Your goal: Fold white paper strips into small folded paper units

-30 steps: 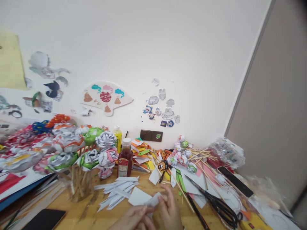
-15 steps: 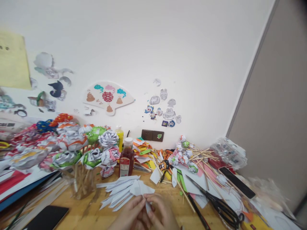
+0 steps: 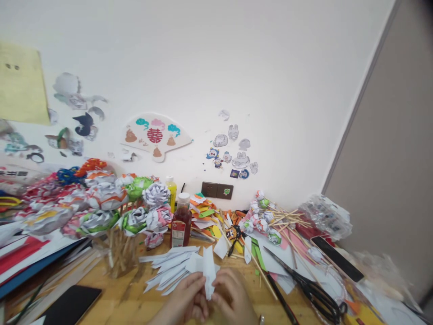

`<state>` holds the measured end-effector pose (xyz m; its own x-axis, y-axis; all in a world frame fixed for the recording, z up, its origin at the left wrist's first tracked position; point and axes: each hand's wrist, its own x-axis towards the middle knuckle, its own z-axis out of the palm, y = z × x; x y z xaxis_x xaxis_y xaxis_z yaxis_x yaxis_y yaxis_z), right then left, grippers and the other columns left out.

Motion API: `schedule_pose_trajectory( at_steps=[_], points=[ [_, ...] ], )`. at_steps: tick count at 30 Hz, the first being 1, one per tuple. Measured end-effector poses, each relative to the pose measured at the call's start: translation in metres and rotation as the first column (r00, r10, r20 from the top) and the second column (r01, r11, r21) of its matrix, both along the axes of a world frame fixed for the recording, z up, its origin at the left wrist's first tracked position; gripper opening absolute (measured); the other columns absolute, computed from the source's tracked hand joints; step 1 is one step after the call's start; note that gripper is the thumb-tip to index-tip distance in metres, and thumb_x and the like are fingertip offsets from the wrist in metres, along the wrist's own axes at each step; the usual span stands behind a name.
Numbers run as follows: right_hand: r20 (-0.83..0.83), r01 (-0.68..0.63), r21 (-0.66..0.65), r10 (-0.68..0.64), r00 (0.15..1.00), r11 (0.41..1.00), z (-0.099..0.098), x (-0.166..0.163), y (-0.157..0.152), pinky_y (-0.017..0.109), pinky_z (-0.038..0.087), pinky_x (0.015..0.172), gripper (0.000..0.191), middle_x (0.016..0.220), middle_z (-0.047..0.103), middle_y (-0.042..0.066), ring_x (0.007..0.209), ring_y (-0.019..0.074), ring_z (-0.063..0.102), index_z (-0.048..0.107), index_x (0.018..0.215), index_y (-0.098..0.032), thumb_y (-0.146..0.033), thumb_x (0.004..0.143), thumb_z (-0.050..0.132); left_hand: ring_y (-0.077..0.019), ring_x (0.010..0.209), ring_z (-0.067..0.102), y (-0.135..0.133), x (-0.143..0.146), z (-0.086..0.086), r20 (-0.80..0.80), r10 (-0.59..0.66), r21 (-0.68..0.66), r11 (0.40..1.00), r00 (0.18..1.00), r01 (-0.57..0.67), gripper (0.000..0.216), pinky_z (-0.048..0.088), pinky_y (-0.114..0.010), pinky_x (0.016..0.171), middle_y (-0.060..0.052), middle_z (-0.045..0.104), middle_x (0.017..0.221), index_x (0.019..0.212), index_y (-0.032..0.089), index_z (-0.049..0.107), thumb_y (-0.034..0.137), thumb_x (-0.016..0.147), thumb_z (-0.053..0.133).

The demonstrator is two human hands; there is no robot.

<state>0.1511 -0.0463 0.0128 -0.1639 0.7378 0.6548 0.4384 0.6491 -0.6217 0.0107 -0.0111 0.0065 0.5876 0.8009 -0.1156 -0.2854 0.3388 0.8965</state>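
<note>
A folded strip of white paper stands upright between my two hands at the bottom centre. My left hand pinches its left edge, with the fingers curled below. At the strip's lower right edge, my right hand has its fingers closed on the paper. Just behind and to the left lies a fanned pile of white paper strips on the wooden table. A red-brown bottle with a white cap stands behind that pile.
Paper flowers on sticks fill the left, above a black phone. Black scissors, a wooden stick and another phone lie to the right. Coloured paper scraps and small paper flowers sit by the wall.
The paper strip has risen and now stands tall and wider between my hands; before, it was low and narrow in my fingers. My hands have moved slightly apart. The view has shifted a little.
</note>
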Motion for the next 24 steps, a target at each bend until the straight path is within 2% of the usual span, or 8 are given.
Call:
schedule_pose_trajectory(
  at_steps=[6,12,17,21,24],
  points=[
    [-0.191,-0.051,-0.171,0.017,0.981,0.984,-0.011,0.002,0.008,0.025,0.038,0.062,0.012,0.069,0.053,0.001,0.068,0.0152,0.049,0.054,0.068,-0.017,-0.029,0.068,0.055,-0.0126,0.040,0.054,-0.001,-0.002,0.006,-0.011,-0.059,-0.014,0.998,0.998,0.059,0.029,0.038,-0.019,0.034,-0.001,0.056,0.047,0.070,0.014,0.047,0.042,0.066,0.051],
    [-0.476,-0.245,-0.383,0.037,0.879,0.891,-0.020,-0.001,0.012,0.020,0.035,0.048,0.016,0.055,0.047,-0.005,0.050,0.0103,0.046,0.049,0.069,-0.016,-0.029,0.064,0.059,-0.0097,0.041,0.054,-0.006,-0.004,0.010,-0.008,-0.093,0.050,0.994,0.996,0.094,0.016,0.039,-0.017,0.037,0.000,0.056,0.051,0.071,0.013,0.051,0.028,0.068,0.049],
    [-0.465,-0.212,-0.431,-0.015,0.885,0.877,-0.027,-0.002,0.014,0.020,0.033,0.049,0.011,0.053,0.048,-0.005,0.049,0.0098,0.046,0.050,0.066,-0.016,-0.023,0.064,0.059,-0.0090,0.039,0.053,-0.004,-0.001,0.006,-0.090,-0.102,0.095,0.989,0.991,0.111,0.018,0.040,-0.017,0.037,0.003,0.055,0.049,0.077,0.013,0.050,0.015,0.060,0.052],
    [-0.471,-0.197,-0.458,-0.049,0.881,0.867,-0.033,-0.005,0.014,0.019,0.032,0.046,0.012,0.049,0.046,-0.006,0.047,0.0094,0.043,0.050,0.065,-0.016,-0.025,0.064,0.059,-0.0079,0.037,0.051,-0.004,0.002,0.001,-0.155,-0.050,0.161,0.984,0.987,0.075,0.025,0.039,-0.017,0.036,0.004,0.055,0.048,0.080,0.013,0.048,0.021,0.060,0.059],
    [-0.460,-0.174,-0.472,-0.072,0.885,0.864,-0.036,-0.007,0.014,0.018,0.031,0.045,0.013,0.050,0.044,-0.006,0.047,0.0091,0.042,0.051,0.065,-0.017,-0.026,0.062,0.060,-0.0080,0.039,0.051,-0.003,0.003,-0.005,-0.152,-0.056,0.194,0.977,0.987,0.085,0.036,0.038,-0.016,0.035,0.003,0.055,0.049,0.084,0.013,0.046,0.026,0.057,0.065]
  ],
)
